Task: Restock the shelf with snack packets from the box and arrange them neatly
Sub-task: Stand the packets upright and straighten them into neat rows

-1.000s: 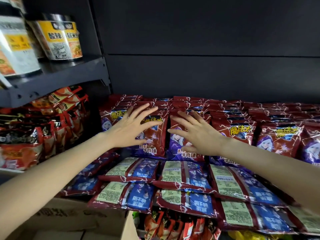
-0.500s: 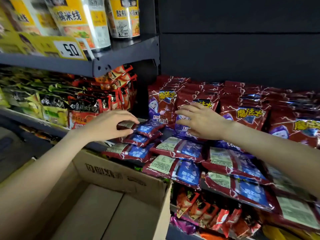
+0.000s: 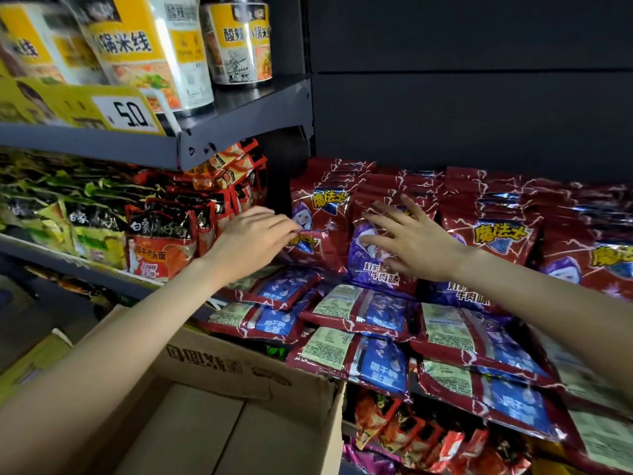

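Glossy red foil snack packets (image 3: 493, 234), printed with yellow characters and a purple hooded figure, are standing upright in tight rows on the dark metal shelf (image 3: 219, 305), filling it from the centre toward 3 o'clock. In front of them, toward 6 o'clock, more crinkled red-and-blue packets (image 3: 363, 311) are lying flat and overlapping, their pale green label panels facing up. At 7 o'clock the brown corrugated cardboard box (image 3: 239, 371) is sitting open, its flaps showing and its visible floor bare.

Reaching in from 8 o'clock, the left hand (image 3: 250, 241) is arching palm down, its fingers (image 3: 284, 231) drawn together in a pinch on the top edge of a red packet (image 3: 308, 241) leaning at the left end of the row. Coming in from 4 o'clock, the right hand (image 3: 414, 241) is lying flat with its fingers spread wide, pressing against the face of an upright packet (image 3: 373, 279) and gripping nothing.

At 9 o'clock, orange and green noodle bags (image 3: 157, 241) are crowding the neighbouring shelf. At 11 o'clock, round yellow-and-white paper noodle tubs (image 3: 147, 49) are standing above a yellow price tag (image 3: 126, 113).
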`<control>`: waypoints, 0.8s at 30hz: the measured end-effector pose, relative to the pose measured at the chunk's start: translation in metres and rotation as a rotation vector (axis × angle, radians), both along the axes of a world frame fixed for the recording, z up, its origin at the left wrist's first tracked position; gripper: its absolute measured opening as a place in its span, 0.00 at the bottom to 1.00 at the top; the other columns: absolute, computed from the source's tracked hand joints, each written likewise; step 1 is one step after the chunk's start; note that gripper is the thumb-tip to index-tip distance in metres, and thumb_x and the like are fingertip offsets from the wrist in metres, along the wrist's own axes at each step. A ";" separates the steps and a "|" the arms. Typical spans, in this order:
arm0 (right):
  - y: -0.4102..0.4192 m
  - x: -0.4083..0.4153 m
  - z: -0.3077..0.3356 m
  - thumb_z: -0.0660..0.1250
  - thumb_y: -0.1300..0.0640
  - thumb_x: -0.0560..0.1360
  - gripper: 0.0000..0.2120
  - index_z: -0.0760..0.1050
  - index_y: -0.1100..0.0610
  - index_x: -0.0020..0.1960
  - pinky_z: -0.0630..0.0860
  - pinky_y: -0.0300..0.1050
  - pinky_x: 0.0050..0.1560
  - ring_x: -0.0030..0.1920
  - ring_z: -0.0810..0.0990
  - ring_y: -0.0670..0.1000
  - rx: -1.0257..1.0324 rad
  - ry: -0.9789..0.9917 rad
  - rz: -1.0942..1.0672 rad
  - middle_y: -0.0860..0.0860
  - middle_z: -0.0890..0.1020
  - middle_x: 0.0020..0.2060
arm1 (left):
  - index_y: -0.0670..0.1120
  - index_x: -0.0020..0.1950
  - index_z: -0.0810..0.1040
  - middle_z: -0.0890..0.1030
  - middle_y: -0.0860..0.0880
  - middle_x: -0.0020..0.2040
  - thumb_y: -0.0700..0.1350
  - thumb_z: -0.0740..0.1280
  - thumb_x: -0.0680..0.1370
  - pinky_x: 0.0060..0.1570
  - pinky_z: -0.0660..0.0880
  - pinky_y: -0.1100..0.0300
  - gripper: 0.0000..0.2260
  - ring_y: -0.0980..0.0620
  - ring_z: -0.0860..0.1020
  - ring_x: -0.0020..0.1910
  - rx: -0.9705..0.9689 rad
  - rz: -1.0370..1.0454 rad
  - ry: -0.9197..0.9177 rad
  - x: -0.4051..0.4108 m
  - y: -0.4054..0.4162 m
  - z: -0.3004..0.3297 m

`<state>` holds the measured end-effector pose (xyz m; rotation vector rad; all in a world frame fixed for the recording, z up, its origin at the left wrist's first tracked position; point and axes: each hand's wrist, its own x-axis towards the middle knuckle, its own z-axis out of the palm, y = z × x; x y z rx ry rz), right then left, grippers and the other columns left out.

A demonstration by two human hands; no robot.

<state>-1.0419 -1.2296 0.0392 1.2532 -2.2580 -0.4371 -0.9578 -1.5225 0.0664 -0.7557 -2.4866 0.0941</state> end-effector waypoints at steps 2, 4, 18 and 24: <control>-0.002 -0.003 0.002 0.70 0.47 0.70 0.24 0.75 0.51 0.64 0.59 0.65 0.68 0.67 0.71 0.59 -0.072 -0.012 0.004 0.55 0.75 0.64 | 0.43 0.53 0.81 0.84 0.48 0.47 0.47 0.59 0.79 0.52 0.76 0.52 0.13 0.49 0.83 0.44 -0.016 0.004 -0.039 -0.024 0.008 0.004; -0.007 -0.005 0.008 0.67 0.48 0.72 0.22 0.74 0.53 0.65 0.63 0.63 0.68 0.63 0.74 0.57 -0.158 -0.025 0.013 0.54 0.78 0.60 | 0.43 0.56 0.80 0.84 0.47 0.49 0.45 0.62 0.79 0.54 0.75 0.51 0.10 0.47 0.82 0.46 0.013 0.048 -0.087 -0.047 0.016 0.006; -0.056 -0.015 0.010 0.72 0.51 0.68 0.20 0.78 0.52 0.59 0.63 0.61 0.68 0.67 0.68 0.61 -0.129 -0.010 -0.120 0.61 0.70 0.67 | 0.47 0.78 0.46 0.50 0.48 0.78 0.69 0.69 0.65 0.72 0.49 0.39 0.52 0.48 0.49 0.76 -0.189 0.231 -0.123 -0.081 0.024 -0.020; -0.055 -0.014 0.007 0.68 0.50 0.72 0.25 0.70 0.52 0.68 0.50 0.63 0.72 0.74 0.57 0.60 -0.078 -0.065 -0.185 0.61 0.61 0.74 | 0.47 0.76 0.36 0.39 0.50 0.77 0.67 0.72 0.62 0.73 0.46 0.40 0.59 0.52 0.39 0.76 -0.244 0.239 -0.216 -0.090 0.026 -0.018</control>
